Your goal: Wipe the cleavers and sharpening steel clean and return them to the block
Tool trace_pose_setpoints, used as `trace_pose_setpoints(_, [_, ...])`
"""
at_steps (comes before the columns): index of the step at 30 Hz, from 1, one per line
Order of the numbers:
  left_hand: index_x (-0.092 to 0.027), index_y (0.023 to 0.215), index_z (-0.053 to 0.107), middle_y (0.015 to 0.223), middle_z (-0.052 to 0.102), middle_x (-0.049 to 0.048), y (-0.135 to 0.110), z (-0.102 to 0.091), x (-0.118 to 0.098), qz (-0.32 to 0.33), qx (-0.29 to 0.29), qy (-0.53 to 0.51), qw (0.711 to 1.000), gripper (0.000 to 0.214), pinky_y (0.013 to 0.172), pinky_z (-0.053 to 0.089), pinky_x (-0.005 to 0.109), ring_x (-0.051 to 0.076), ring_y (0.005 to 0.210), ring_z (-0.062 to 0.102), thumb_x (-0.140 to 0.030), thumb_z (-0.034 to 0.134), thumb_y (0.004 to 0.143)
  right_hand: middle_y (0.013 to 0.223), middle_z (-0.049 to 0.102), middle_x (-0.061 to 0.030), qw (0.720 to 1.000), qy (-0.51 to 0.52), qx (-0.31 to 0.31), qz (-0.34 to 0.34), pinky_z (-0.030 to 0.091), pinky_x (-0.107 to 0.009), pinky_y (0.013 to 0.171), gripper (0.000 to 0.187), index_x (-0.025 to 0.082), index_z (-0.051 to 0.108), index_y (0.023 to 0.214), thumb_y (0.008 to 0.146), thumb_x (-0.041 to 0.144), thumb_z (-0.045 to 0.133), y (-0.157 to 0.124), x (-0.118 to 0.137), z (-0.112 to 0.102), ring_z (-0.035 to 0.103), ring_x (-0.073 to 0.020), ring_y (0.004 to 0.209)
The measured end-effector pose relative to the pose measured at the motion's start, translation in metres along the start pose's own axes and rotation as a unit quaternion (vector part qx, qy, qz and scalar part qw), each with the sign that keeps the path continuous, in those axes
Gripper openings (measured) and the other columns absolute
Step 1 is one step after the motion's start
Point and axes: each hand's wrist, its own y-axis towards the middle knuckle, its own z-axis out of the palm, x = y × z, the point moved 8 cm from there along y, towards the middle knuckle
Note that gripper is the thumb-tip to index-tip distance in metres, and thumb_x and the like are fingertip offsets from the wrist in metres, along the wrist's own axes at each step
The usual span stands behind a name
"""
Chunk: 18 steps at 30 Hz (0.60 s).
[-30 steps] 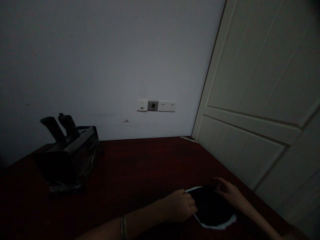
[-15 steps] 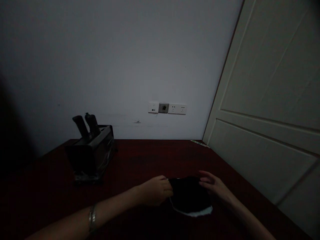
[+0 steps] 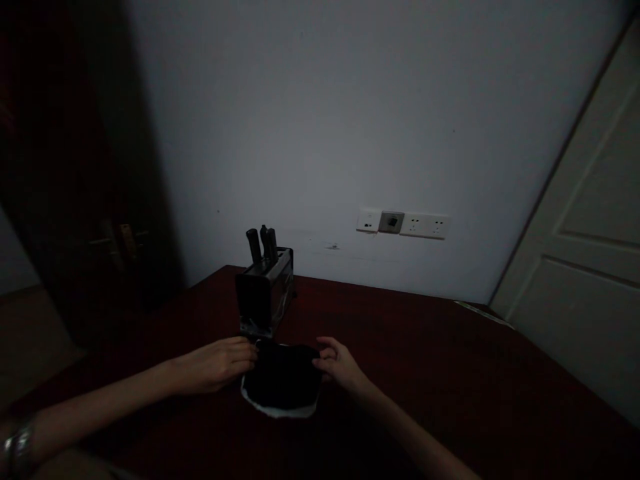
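A black, cloth-like piece (image 3: 284, 377) with a pale rim along its near edge lies low over the table in front of me. My left hand (image 3: 223, 363) has its fingers closed on the far left edge of it. On the opposite side, my right hand (image 3: 339, 363) pinches the right edge between thumb and fingers. Dim light hides the surface of the black piece, so its exact kind is unclear. A silvery bracelet (image 3: 20, 447) circles my left wrist.
A dark box-shaped holder (image 3: 255, 300) with black handles (image 3: 267, 243) sticking up stands just beyond the black piece, on the dark red table (image 3: 400, 360). Wall sockets (image 3: 425, 225) sit behind. A pale panelled door (image 3: 590, 267) is on the right, a dark door (image 3: 100, 200) on the left.
My view has turned left and tilted, bringing the dark door into sight. Both hands and the black piece have shifted left, closer to the holder.
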Motion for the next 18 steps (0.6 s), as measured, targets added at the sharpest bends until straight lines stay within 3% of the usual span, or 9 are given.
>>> trace_pose_setpoints(4, [-0.019, 0.105, 0.057, 0.108, 0.061, 0.0084, -0.050, 0.000, 0.013, -0.053, 0.006, 0.002, 0.999, 0.034, 0.096, 0.039, 0.033, 0.018, 0.106, 0.053, -0.005, 0.035, 0.084, 0.070, 0.047, 0.0056, 0.999, -0.019, 0.041, -0.007, 0.045, -0.021, 0.044, 0.056, 0.019, 0.045, 0.105, 0.055, 0.022, 0.071, 0.018, -0.008, 0.058, 0.052, -0.0096, 0.056])
trace_pose_setpoints(8, [-0.017, 0.106, 0.057, 0.113, 0.059, 0.0090, -0.084, 0.011, 0.029, -0.087, 0.040, 0.018, 0.995, 0.033, 0.099, 0.037, 0.033, 0.019, 0.112, 0.049, -0.005, 0.033, 0.086, 0.073, 0.045, 0.0051, 0.997, -0.046, 0.056, -0.023, 0.047, -0.021, 0.042, 0.052, 0.020, 0.045, 0.106, 0.059, 0.017, 0.067, 0.027, -0.011, 0.097, 0.051, -0.0084, 0.054])
trace_pose_setpoints(14, [-0.018, 0.107, 0.057, 0.115, 0.058, 0.0093, -0.107, 0.028, 0.051, -0.115, 0.043, 0.015, 0.992, 0.034, 0.099, 0.036, 0.033, 0.019, 0.114, 0.048, -0.006, 0.032, 0.086, 0.083, 0.047, 0.0016, 0.979, -0.184, 0.070, -0.052, 0.047, -0.023, 0.045, 0.053, 0.022, 0.046, 0.119, 0.069, 0.011, 0.056, 0.027, -0.008, 0.122, 0.050, -0.0076, 0.052])
trace_pose_setpoints(18, [-0.018, 0.095, 0.061, 0.105, 0.061, 0.0081, -0.107, 0.033, 0.051, -0.134, 0.022, 0.007, 0.991, 0.024, 0.095, 0.040, 0.030, 0.018, 0.105, 0.053, -0.011, 0.041, 0.082, 0.089, 0.055, -0.0028, 0.913, -0.369, 0.077, -0.157, 0.048, -0.029, 0.071, 0.036, 0.024, 0.061, 0.108, 0.074, 0.015, 0.056, 0.014, 0.012, 0.127, 0.058, -0.0137, 0.073])
